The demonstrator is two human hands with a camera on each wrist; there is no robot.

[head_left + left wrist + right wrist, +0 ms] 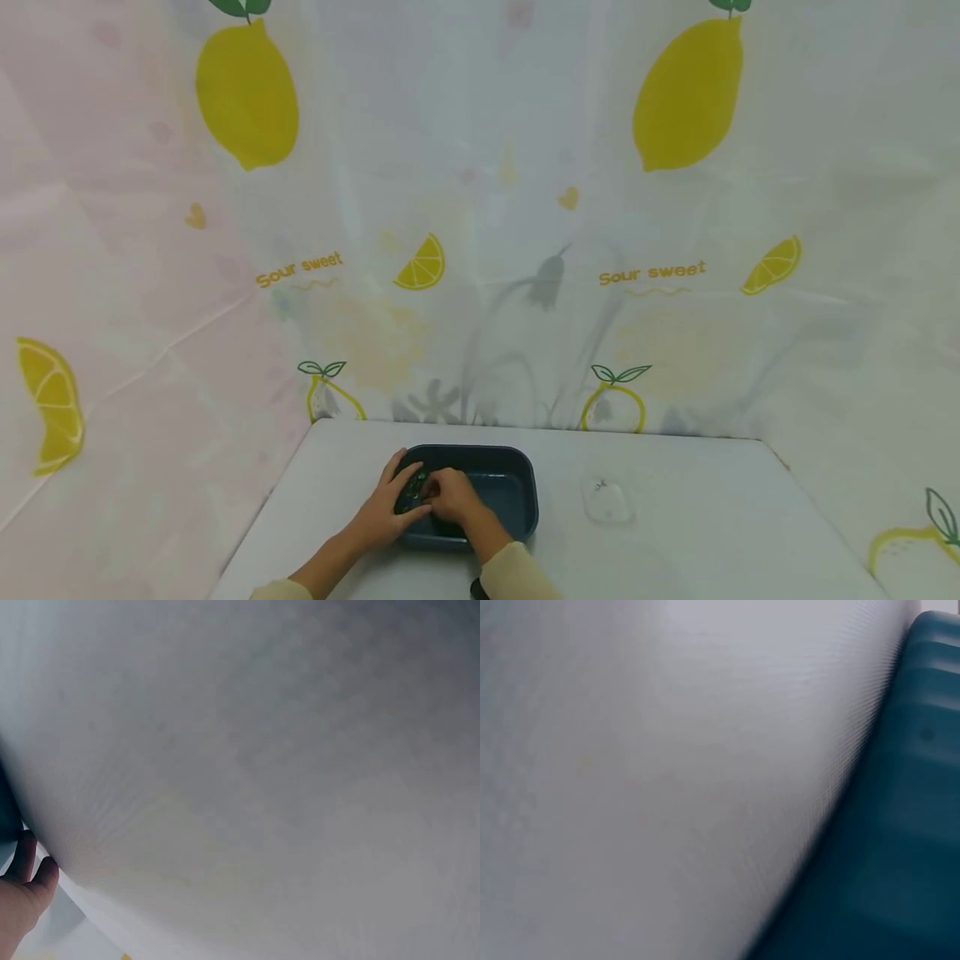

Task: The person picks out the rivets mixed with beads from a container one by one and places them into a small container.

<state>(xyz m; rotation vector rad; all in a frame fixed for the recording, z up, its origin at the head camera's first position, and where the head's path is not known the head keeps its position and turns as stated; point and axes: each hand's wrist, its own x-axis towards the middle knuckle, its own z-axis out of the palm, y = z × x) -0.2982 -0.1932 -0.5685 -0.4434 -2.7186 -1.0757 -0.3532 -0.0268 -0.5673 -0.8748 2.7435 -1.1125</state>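
A dark blue rectangular basin (504, 493) sits on the white table. At its left end is a small dark thing with green and light speckles (411, 492), its kind unclear. My left hand (386, 510) holds it from the left, thumb spread toward me and fingers along its far side. My right hand (452, 497) reaches in over the basin, its curled fingers pinching at the right side of the same speckled thing. In the left wrist view only some fingers (43, 877) show, at the lower left. The right wrist view shows the basin's ribbed blue outer wall (900, 825), with no hand.
On the white table (690, 492), right of the basin, lies a small clear item (607, 502) with a rounded outline. A pale curtain (480, 208) printed with lemons hangs behind the table and along its sides. Light-coloured sleeves (517, 573) cover both forearms.
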